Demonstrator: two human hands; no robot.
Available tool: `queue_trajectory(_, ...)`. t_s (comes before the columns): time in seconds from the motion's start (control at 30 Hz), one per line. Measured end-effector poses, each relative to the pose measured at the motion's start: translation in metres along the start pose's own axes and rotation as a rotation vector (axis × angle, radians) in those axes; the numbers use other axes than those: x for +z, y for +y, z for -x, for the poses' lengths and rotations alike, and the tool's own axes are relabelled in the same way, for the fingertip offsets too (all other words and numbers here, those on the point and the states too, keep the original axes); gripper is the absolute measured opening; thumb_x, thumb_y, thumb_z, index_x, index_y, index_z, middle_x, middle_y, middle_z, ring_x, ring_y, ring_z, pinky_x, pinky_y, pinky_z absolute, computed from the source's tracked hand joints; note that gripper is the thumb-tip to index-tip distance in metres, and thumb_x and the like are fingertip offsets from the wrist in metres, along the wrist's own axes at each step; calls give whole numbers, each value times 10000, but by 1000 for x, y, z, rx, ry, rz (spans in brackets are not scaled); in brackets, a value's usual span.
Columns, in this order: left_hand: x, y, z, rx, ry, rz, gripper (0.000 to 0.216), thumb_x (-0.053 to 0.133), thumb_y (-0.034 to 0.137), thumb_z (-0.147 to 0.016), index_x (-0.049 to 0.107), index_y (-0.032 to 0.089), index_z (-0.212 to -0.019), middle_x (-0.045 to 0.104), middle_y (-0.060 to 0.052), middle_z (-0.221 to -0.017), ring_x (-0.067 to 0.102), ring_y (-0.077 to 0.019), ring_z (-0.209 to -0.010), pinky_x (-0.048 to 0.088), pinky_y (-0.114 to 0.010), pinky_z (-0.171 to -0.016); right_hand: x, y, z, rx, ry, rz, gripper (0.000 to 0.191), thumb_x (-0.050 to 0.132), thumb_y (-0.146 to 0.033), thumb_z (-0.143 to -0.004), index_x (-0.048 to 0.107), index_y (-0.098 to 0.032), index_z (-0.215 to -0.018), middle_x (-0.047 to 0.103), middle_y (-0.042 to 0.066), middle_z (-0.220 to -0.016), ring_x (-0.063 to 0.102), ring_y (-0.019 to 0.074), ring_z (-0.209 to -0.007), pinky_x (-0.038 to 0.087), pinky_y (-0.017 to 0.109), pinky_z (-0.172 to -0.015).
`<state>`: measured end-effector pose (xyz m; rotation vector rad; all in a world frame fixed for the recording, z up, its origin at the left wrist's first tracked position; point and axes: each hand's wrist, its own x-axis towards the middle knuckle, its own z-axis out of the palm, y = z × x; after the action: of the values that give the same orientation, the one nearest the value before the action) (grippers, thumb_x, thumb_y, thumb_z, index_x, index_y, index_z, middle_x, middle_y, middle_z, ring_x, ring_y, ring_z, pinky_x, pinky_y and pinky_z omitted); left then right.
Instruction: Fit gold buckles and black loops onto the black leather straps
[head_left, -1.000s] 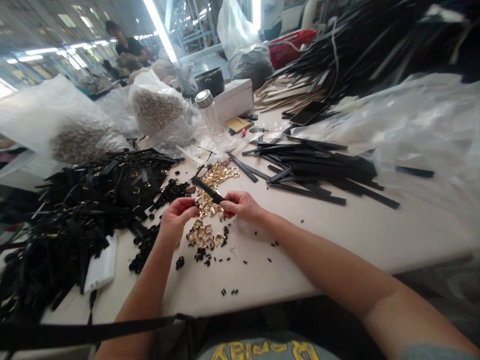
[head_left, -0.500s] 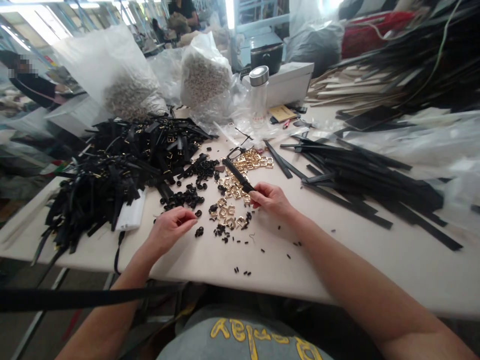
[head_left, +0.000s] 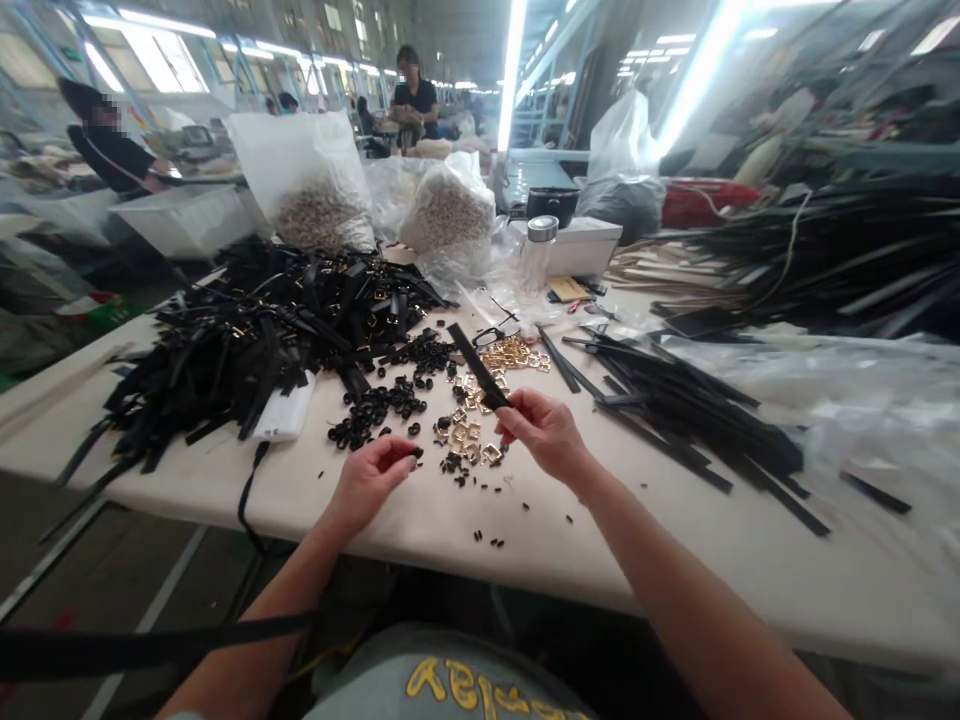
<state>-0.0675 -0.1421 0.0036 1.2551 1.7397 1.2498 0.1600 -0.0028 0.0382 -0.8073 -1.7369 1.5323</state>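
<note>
My right hand (head_left: 541,430) is closed on one end of a short black strap (head_left: 474,362), which slants up and away over the gold buckles. Between the thumb and forefinger of my left hand (head_left: 373,480) is a small black loop (head_left: 417,453), mostly covered by the fingertips. Just beyond that hand lies a heap of similar black loops (head_left: 379,408). Square gold buckles (head_left: 466,440) are scattered between the two hands, with more gold buckles (head_left: 516,352) heaped farther back. Tiny black pieces (head_left: 486,488) lie loose in front of them.
A large pile of black straps with buckles (head_left: 300,320) covers the table's left side, beside a white power bank (head_left: 286,408) with a cable. Long black strips (head_left: 675,400) lie at right. Behind stand a glass bottle (head_left: 536,262), filled bags (head_left: 450,205) and a white box (head_left: 585,245).
The camera view has tilted up. My left hand has lifted a small black loop in a pinch and come closer to my right hand, which keeps hold of the strap.
</note>
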Motion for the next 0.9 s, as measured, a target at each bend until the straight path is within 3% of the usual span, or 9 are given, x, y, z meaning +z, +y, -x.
queue_trajectory(0.1, 5, 8, 9, -194, 52, 454, 213, 723, 335, -703, 648, 190, -840, 687, -7, -752, 661, -152, -674, 520, -278, -656, 30, -7, 23, 30, -17, 12, 259, 656, -434, -808, 578, -188, -797, 635, -2, -644, 592, 115, -536, 506, 245, -518)
queue_trajectory(0.23, 15, 22, 17, -255, 40, 696, 234, 782, 301, -639, 634, 179, -773, 676, 11, -747, 638, -111, -641, 509, -237, -638, 70, -3, 45, 55, 9, -26, 255, 654, -430, -806, 567, -194, -769, 640, -5, -649, 612, 119, -539, 516, 242, -533)
queue_trajectory(0.4, 25, 34, 18, -204, 2, 759, 216, 786, 295, -632, 645, 177, -744, 658, 23, -709, 612, -102, -648, 512, -240, -671, 93, 3, 51, 59, 67, -118, 291, 663, -461, -792, 564, -189, -753, 629, -6, -636, 615, 122, -542, 516, 242, -532)
queue_trajectory(0.63, 29, 36, 30, -80, 4, 630, 232, 780, 375, -652, 667, 183, -719, 626, -4, -659, 567, -140, -612, 499, -280, -633, 95, 5, 67, 27, 155, -210, 324, 688, -515, -761, 591, -205, -753, 635, 10, -646, 595, 142, -547, 520, 269, -527)
queue_trajectory(0.9, 43, 24, 38, -33, -84, 665, 274, 786, 463, -654, 663, 219, -631, 581, -8, -612, 503, -152, -565, 434, -289, -578, 93, 37, 76, 50, 146, -178, 459, 658, -666, -705, 583, -214, -695, 614, 29, -584, 528, 136, -438, 446, 271, -442)
